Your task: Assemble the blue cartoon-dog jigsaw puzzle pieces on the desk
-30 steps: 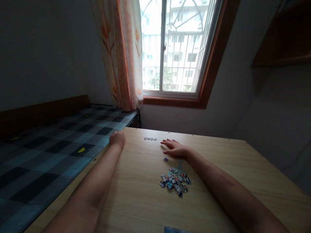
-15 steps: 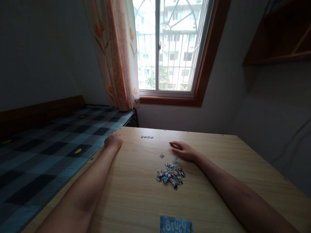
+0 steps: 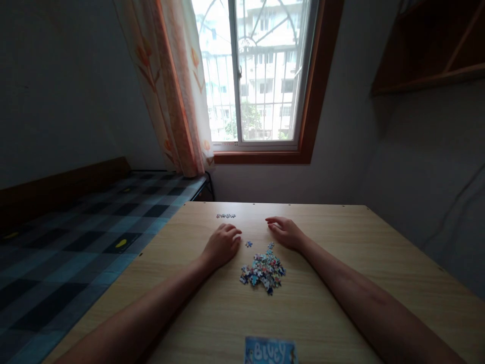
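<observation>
Over the wooden table [image 3: 212, 303], my left hand [image 3: 223, 243] is open with its fingers apart, close to a lone jigsaw puzzle piece [image 3: 248, 244]. My right hand [image 3: 287, 232] is also open, thumb and fingers pointing left, with nothing between them. A loose heap of puzzle pieces [image 3: 264, 270] lies nearer to me, between my two forearms; one piece [image 3: 271, 245] sits at its far tip. Beyond my left hand a short joined strip of puzzle pieces [image 3: 226, 216] rests near the table's far edge.
A blue box [image 3: 271, 351] lettered "Bluey" lies at the near edge of the view. Left of the table is a bed with a checked cover [image 3: 102, 268]. A curtain [image 3: 174, 101] hangs by the barred window, and a wooden shelf [image 3: 428, 76] is on the right wall.
My left hand has moved right from the table's left edge towards the lone piece, and its fingers have opened out. My right hand stays almost in place. The view has shifted slightly.
</observation>
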Tool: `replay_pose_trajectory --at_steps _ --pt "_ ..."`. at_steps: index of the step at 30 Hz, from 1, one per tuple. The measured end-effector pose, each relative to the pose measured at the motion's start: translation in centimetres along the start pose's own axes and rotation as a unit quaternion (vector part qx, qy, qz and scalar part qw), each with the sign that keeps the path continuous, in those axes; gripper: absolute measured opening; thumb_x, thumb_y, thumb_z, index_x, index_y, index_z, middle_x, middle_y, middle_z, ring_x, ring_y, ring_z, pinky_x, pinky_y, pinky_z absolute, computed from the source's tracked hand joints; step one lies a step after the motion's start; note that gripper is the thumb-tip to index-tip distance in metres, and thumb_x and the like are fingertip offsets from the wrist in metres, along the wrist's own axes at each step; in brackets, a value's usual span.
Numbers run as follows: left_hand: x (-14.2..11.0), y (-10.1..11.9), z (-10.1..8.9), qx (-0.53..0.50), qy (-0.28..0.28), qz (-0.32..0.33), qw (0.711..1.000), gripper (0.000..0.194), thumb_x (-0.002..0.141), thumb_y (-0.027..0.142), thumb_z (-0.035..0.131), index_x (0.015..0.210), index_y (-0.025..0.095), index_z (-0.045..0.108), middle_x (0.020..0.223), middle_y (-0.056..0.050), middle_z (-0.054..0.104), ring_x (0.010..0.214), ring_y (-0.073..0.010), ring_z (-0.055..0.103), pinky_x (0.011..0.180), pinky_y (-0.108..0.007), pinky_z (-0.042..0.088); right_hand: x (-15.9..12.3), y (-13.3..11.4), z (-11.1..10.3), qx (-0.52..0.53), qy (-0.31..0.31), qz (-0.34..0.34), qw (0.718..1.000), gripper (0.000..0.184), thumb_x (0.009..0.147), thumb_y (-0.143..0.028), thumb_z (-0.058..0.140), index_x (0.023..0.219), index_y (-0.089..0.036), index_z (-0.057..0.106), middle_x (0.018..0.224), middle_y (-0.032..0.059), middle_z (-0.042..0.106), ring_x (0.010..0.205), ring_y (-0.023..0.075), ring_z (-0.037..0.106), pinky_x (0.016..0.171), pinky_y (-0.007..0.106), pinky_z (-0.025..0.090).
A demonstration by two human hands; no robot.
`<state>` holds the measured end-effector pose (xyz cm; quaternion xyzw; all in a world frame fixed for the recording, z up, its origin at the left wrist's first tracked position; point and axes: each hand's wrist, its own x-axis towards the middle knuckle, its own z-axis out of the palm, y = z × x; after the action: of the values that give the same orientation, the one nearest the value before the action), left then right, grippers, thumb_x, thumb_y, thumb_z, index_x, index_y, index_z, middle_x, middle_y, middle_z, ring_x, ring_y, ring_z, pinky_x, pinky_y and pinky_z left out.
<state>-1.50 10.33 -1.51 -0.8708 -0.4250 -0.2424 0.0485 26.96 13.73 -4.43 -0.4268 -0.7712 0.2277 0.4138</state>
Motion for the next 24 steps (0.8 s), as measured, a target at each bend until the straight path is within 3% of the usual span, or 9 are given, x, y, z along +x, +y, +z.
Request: replay_pose_trajectory --at_steps 4,10,17,24 --pt "0.1 3.3 0.7 -0.054 -0.026 0.049 0.997 0.023 0.094 0.027 0.052 0.095 0.022 0.074 0.095 -0.008 0.072 0.092 -0.0208 0.062 0.089 -0.036 0.05 -0.1 -0.4 -0.2 -0.016 0.019 -0.002 1.0 0.029 0.091 -0.032 0.057 0.112 -0.02 0.073 0.112 0.0108 0.075 0.105 0.0255 0.069 0.095 0.042 0.054" --pt "0.1 3.0 0.4 -0.052 -0.037 0.048 0.997 0.022 0.093 0.027 0.055 0.089 0.024 0.076 0.095 -0.006 0.075 0.091 -0.0197 0.064 0.086 -0.034 0.051 -0.4 -0.9 -0.2 -0.03 0.021 -0.012 0.999 0.027 0.089 -0.031 0.057 0.108 -0.021 0.075 0.108 0.0089 0.076 0.103 0.0245 0.07 0.093 0.04 0.056" --pt "-0.2 -2.2 -2.0 0.035 -0.105 -0.05 0.993 0.024 0.092 0.028 0.053 0.089 0.027 0.078 0.101 -0.003 0.076 0.095 -0.0191 0.067 0.084 -0.029 0.05 -0.5 -0.9 -0.2 -0.04 0.017 -0.02 0.999 0.025 0.087 -0.026 0.057 0.101 -0.021 0.076 0.101 0.0086 0.077 0.095 0.0239 0.071 0.086 0.038 0.056" --pt "0.1 -9.0 -3.7 0.085 -0.101 -0.151 0.98 0.026 0.088 0.028 0.054 0.091 0.026 0.08 0.097 -0.006 0.078 0.092 -0.0247 0.07 0.08 -0.031 0.051 -0.5 -1.1 -0.3 -0.046 0.009 -0.028 0.999 0.022 0.086 -0.023 0.058 0.095 -0.021 0.078 0.095 0.0075 0.077 0.089 0.0231 0.07 0.081 0.035 0.054"
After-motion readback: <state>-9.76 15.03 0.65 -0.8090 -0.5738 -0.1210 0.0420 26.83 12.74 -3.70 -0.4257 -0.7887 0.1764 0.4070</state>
